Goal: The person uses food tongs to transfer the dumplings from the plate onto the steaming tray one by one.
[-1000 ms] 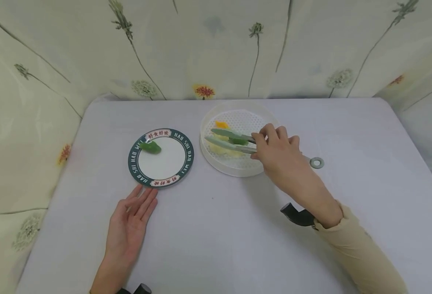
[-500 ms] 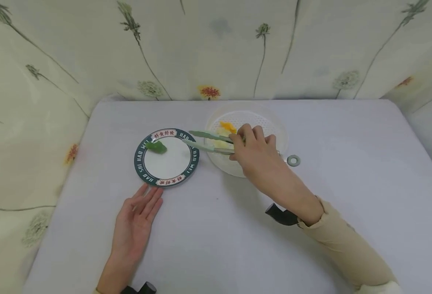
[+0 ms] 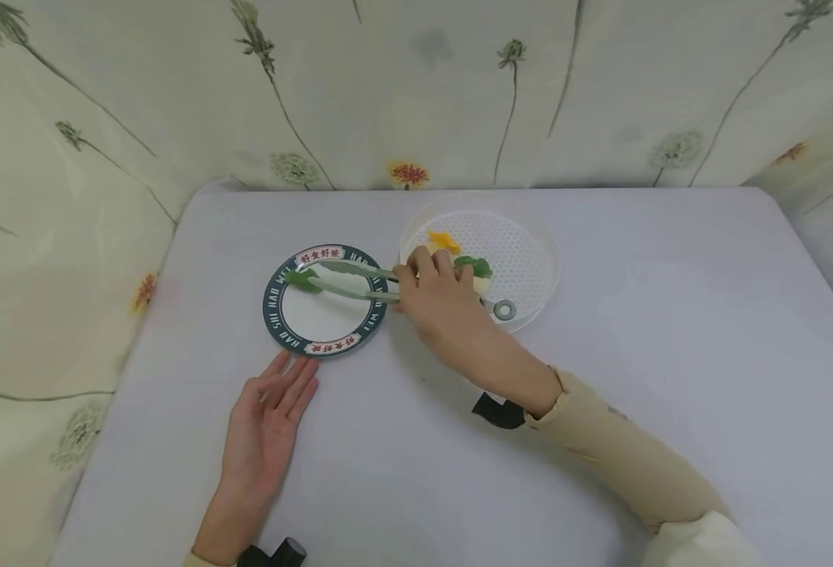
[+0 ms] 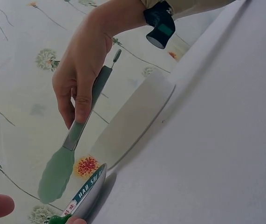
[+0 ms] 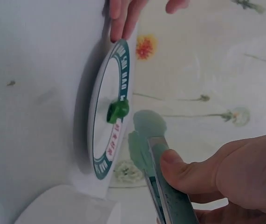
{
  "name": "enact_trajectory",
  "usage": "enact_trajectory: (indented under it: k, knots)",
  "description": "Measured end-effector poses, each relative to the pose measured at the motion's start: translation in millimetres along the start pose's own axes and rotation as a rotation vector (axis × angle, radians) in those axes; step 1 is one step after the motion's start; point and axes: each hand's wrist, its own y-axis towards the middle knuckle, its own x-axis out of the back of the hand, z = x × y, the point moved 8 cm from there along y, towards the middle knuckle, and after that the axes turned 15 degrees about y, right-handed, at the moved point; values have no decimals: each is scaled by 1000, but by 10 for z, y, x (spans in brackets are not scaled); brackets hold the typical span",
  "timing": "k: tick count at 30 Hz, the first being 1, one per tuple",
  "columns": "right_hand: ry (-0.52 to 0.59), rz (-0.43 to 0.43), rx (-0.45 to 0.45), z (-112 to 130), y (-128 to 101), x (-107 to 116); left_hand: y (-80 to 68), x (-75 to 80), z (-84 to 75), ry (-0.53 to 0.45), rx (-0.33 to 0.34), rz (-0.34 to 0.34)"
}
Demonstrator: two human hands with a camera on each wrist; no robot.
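My right hand (image 3: 452, 307) grips green-tipped tongs (image 3: 349, 293) by their metal arms. The tongs' tips are spread apart over the plate (image 3: 272, 307), beside a green pepper-like piece (image 3: 303, 281) on its far left part. In the right wrist view, this green piece (image 5: 118, 111) lies near the plate's rim, with the tong heads (image 5: 149, 122) above and apart from it. Palm turned up, my left hand (image 3: 264, 433) has its straight fingertips at the plate's near rim. Nothing shows between the tongs' tips.
A round white perforated basket (image 3: 523, 260) stands right of the plate, partly behind my right hand. Inside lie an orange piece (image 3: 445, 241), another green piece (image 3: 475, 265) and a pale yellow piece (image 3: 483, 285). A floral curtain (image 3: 360, 94) hangs behind the white table (image 3: 643, 331).
My right hand has carried the tongs left, from over the basket to over the plate. The basket's green piece shows again. My left hand has stayed at the plate's rim.
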Motion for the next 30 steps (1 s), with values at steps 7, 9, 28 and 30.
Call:
enact_trajectory:
  k: [7, 9, 28, 30]
  knots:
    - [-2, 23, 3, 121, 167, -132, -12, 2, -16, 9, -5, -4]
    - [-5, 28, 11, 146, 203, -164, -16, -3, -18, 5, -3, -4]
    - [-7, -14, 84, 196, 326, -335, -12, -7, -9, 3, 1, -8]
    - [-12, -19, 88, 200, 329, -348, -10, -5, -10, 7, 0, -6]
